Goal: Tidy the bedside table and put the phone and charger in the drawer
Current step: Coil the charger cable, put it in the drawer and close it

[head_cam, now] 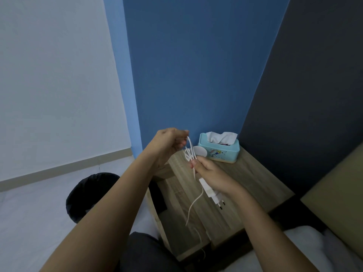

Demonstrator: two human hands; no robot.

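Two bare hands are holding a white charger above the wood-grain bedside table (253, 173).

The right hand (214, 174) is gripping the white plug-in charger block (211, 192), prongs pointing down toward the table, while the left hand (169, 143) is pinching loops of the thin white cable (191, 154) just above it. The cable's loose end is dangling over the table's front edge. A teal tissue box (220, 149) is sitting at the table's back corner, a black bin (88, 195) standing left of the table.
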